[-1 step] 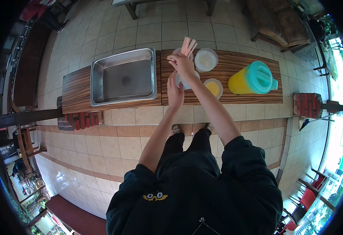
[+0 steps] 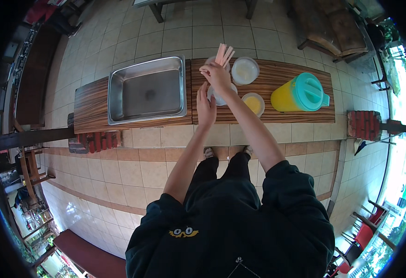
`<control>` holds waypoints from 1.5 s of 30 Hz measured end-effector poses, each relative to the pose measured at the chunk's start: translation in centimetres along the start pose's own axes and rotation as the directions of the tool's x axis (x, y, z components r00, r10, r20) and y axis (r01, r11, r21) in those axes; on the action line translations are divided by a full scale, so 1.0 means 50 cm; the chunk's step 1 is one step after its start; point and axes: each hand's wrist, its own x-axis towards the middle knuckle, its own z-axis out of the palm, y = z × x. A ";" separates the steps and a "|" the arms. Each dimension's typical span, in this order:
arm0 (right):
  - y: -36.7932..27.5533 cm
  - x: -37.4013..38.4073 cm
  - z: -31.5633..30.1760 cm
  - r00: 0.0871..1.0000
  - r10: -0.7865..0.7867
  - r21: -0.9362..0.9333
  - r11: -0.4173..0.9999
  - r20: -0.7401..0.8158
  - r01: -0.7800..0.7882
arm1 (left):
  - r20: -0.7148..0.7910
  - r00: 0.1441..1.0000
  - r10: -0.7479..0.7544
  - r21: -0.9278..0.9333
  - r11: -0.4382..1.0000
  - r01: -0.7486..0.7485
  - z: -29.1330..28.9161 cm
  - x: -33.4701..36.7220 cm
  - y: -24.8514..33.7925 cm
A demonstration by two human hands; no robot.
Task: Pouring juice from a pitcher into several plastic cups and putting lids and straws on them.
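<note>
My right hand [image 2: 218, 78] grips a bundle of pale pink, flat sticks [image 2: 224, 55]; their exact kind is not clear. The sticks point away from me, over a round pale container [image 2: 211, 60] that my hand largely covers. Just below, my left hand [image 2: 206, 107] is open, thumb apart from the fingers, at the left rim of a white bowl [image 2: 222, 96]. Whether it touches the bowl, I cannot tell. My right wrist partly hides this bowl. A whitish tub [image 2: 245, 71] and a small cup of yellow stuff [image 2: 253, 104] stand to the right.
On the left of the striped wooden table [image 2: 263, 83] sits a deep metal pan [image 2: 147, 95]. A yellow pitcher with a turquoise lid [image 2: 300, 92] stands toward the right end. Beyond are a tiled floor [image 2: 207, 34] and a brown bench [image 2: 328, 28].
</note>
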 end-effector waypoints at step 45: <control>0.093 -0.297 -0.153 0.916 0.046 -0.138 0.984 -0.398 -0.110 | 0.337 0.917 0.213 0.039 0.970 -0.240 0.145 -0.095 -0.004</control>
